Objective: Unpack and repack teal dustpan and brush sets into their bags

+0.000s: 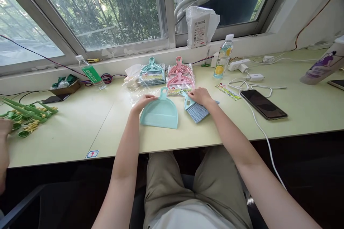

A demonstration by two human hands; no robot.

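A mint-green dustpan point(160, 113) lies on the table in front of me, its handle pointing toward the window. My left hand point(145, 102) grips its upper left edge. To the right of it is a small mint-green hand brush point(198, 112) with grey-blue bristles angled toward me. My right hand point(201, 96) is closed on the brush, hiding part of its body. Behind the dustpan are wrapped pink dustpan sets point(179, 78) and wrapped green sets point(152, 73). A crumpled clear plastic bag point(133, 87) lies beyond my left hand.
Right of the brush are a printed card point(228, 91), a smartphone point(264, 104), white cables and a water bottle point(223, 57). A green-labelled bottle point(91, 72) stands tilted at the left. Another person's hand point(5, 127) is by green plastic parts point(29, 114) at far left.
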